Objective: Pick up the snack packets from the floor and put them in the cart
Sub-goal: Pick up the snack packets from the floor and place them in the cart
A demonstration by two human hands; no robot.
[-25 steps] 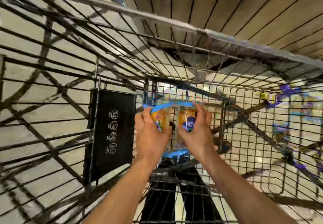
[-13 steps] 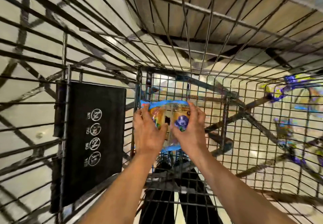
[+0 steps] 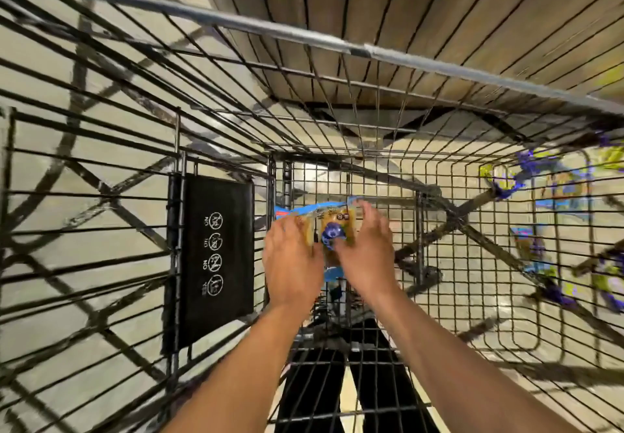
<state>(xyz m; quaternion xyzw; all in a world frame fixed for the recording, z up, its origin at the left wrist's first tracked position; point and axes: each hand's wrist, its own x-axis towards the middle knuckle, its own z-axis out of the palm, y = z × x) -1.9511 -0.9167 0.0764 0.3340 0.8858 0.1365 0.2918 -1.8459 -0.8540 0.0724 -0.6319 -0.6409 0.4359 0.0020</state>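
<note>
You see a dark metal-wire cart [image 3: 371, 169], a glossy plastic snack packet [image 3: 332, 226], a matt black placard [image 3: 216, 257], and wood-look plank flooring [image 3: 439, 27].

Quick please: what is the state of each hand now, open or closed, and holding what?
Left hand: closed on the snack packet, gripping its left side.
Right hand: on the packet's right side; fingers look loosened, so grip cannot be told.

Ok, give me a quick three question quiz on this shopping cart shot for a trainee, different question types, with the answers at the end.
1. True or false: the left hand and the right hand are both on the blue-edged clear snack packet.
2. Which side of the black wire shopping cart holds the black plastic panel with white warning symbols: A left, B right?
3. Fill in: more snack packets show blurred on the ___ side.

Key: 1 true; 2 A; 3 right.
</note>
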